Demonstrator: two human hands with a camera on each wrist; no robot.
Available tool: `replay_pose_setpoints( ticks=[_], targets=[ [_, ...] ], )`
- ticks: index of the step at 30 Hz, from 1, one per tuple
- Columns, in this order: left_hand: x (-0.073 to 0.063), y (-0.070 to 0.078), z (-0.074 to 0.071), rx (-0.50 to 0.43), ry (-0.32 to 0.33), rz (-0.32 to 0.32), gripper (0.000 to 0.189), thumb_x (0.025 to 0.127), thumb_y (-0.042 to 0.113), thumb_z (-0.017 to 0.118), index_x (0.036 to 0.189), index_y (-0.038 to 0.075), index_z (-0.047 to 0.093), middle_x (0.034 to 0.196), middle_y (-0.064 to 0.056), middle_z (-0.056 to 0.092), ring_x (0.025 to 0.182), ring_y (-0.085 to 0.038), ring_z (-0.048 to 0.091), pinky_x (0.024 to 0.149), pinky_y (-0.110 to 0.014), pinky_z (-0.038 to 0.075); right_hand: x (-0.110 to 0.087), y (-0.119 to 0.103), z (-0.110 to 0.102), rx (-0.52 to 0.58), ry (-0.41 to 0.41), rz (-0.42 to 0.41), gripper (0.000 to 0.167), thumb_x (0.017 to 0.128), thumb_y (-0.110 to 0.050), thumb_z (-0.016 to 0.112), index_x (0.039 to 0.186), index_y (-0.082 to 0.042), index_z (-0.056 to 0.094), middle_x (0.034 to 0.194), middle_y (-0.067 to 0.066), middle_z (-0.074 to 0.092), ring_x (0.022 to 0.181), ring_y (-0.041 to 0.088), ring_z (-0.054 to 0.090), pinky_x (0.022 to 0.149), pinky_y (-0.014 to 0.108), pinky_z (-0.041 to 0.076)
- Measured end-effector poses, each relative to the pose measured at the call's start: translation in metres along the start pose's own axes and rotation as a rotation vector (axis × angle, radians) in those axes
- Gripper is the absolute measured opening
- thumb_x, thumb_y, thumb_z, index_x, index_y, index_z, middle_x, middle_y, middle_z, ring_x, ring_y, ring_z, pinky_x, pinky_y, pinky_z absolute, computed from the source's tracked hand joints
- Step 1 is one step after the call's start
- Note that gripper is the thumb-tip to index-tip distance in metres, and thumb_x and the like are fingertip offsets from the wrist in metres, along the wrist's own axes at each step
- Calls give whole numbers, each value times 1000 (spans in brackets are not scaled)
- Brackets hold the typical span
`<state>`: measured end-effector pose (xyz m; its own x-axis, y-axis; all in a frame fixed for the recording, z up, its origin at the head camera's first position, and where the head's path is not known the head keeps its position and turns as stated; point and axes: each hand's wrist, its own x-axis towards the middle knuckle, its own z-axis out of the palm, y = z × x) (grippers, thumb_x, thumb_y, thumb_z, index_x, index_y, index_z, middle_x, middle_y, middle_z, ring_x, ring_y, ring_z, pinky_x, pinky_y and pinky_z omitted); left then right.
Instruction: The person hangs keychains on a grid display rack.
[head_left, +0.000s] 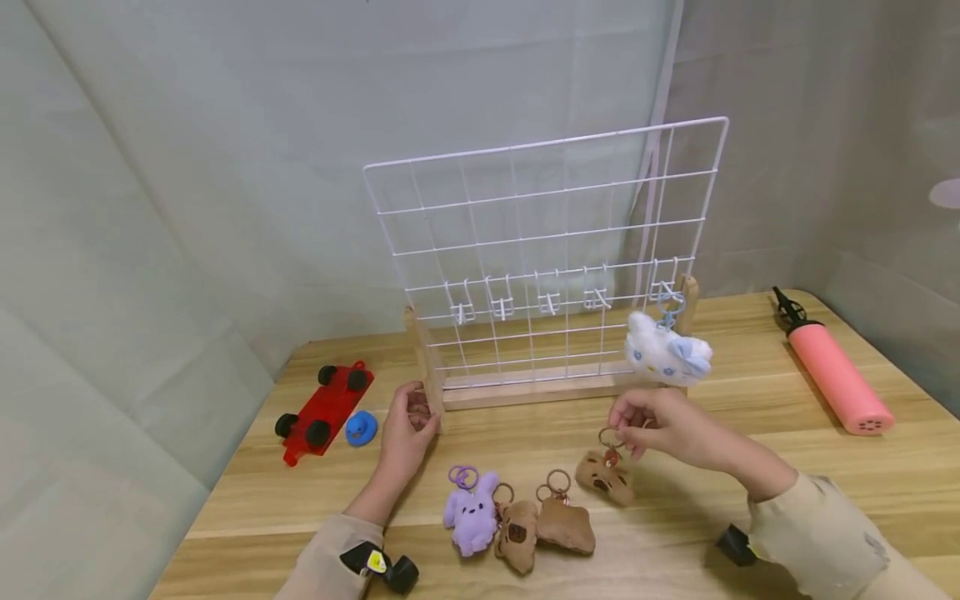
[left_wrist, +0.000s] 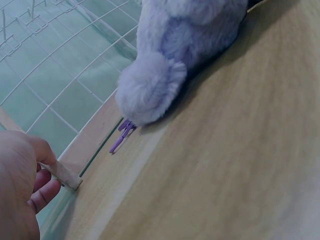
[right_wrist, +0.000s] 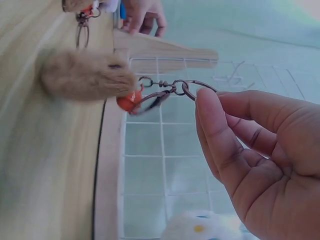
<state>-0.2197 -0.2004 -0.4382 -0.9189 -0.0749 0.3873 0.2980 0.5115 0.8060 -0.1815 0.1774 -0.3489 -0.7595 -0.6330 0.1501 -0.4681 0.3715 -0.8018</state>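
Note:
My right hand [head_left: 663, 427] pinches the metal ring [right_wrist: 192, 90] of a brown plush keychain [head_left: 604, 478], which dangles from it just above the table. With fingers and thumb, my left hand [head_left: 407, 429] grips the left wooden foot [head_left: 425, 367] of a white wire grid rack [head_left: 540, 208]. From the hook at the rack's right end hangs a white plush keychain [head_left: 666, 350] with a blue bow. Several other white hooks [head_left: 549, 303] along the grid carry nothing. In front lie a purple plush keychain [head_left: 472, 515] and two brown plush keychains [head_left: 517, 533], [head_left: 566, 525].
On the left, a red toy car [head_left: 327, 412] lies wheels up beside a small blue rubber duck [head_left: 362, 428]. A pink hand pump [head_left: 840, 377] with a black nozzle lies at the right. Cloth curtains [head_left: 525, 75] stand behind the wooden table [head_left: 247, 508].

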Motion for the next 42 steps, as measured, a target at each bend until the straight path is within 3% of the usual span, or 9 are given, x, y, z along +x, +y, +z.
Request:
replay_pose_setpoints(
  ticks=[12, 21, 30, 42],
  targets=[
    [1, -3, 0, -7, 2, -1, 50, 81, -11, 65, 125, -6, 44, 106, -24, 58, 89, -33, 59, 69, -13, 50, 3, -22, -17, -173, 84, -88, 6, 88, 1, 62, 91, -4, 61, 77, 5, 65, 66, 0, 59, 56, 24, 56],
    [2, -3, 1, -14, 15, 4, 49, 80, -12, 65, 125, -6, 44, 105, -24, 58, 88, -28, 59, 67, -12, 50, 6, -40, -32, -204, 100, -48, 4, 89, -3, 63, 93, -2, 62, 77, 6, 66, 64, 2, 61, 57, 24, 56],
    [1, -5, 1, -14, 9, 0, 51, 80, -12, 66, 125, -5, 44, 106, -24, 58, 89, -32, 59, 68, -11, 49, 13, -56, -47, -220, 106, 13, 5, 91, -5, 62, 95, -3, 61, 78, 4, 65, 65, 5, 61, 59, 24, 55],
    [1, -4, 1, -7, -1, -5, 50, 82, -10, 66, 127, -6, 43, 108, -24, 57, 90, -31, 58, 69, -13, 50, 32, -69, -60, -318, 177, -23, 5, 90, -1, 62, 94, -3, 63, 77, 3, 65, 65, 8, 60, 59, 22, 53]
  ],
)
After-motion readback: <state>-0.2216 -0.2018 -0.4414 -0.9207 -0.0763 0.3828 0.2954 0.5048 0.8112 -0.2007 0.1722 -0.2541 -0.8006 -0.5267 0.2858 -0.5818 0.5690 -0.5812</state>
